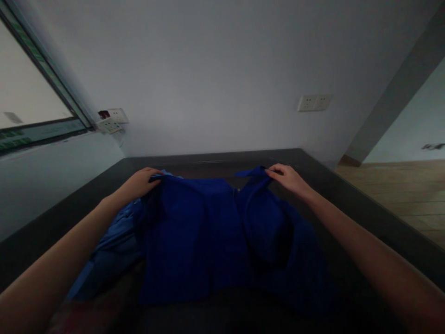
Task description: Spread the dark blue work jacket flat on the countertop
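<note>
A dark blue garment (194,232) lies spread over a dark table (365,204) in front of me. My left hand (141,182) pinches the garment's far left edge, fingers closed on the cloth. My right hand (287,177) grips a raised fold at the far right edge. Both arms reach forward across the table. A lighter blue piece of cloth (114,241) shows under the garment's left side.
A white wall rises behind the table with a double socket (314,102) at right and sockets with a plug (111,119) at left. A window (28,102) is at far left. Wooden floor (406,190) lies to the right.
</note>
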A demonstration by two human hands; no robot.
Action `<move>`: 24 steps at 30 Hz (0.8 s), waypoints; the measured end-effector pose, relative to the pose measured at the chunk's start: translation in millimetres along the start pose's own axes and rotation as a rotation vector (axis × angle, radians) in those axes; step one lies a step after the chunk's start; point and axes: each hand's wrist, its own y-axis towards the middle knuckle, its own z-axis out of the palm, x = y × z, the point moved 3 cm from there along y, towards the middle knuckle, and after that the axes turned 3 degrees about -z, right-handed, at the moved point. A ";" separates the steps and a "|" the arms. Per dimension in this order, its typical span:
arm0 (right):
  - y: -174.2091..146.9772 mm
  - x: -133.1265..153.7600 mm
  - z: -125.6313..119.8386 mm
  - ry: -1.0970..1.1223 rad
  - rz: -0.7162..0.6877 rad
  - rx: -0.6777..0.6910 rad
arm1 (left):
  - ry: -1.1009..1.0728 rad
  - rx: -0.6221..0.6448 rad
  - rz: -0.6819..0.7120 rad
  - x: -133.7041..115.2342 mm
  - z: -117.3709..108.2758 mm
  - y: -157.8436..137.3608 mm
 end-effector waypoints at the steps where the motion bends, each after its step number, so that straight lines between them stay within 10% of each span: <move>1: -2.1 2.3 -1.3 0.007 0.000 -0.034 | 0.049 0.006 0.080 -18.7 2.7 0.5; 9: -44.2 15.2 23.3 0.124 0.109 0.171 | 0.042 0.229 0.247 -137.8 93.3 3.1; 14: -110.9 8.1 65.5 0.214 0.156 0.544 | -0.066 0.414 0.208 -110.0 150.8 -27.0; 24: -136.4 -4.7 65.1 0.031 0.058 0.269 | -1.207 -0.080 -0.453 -60.6 122.0 -54.5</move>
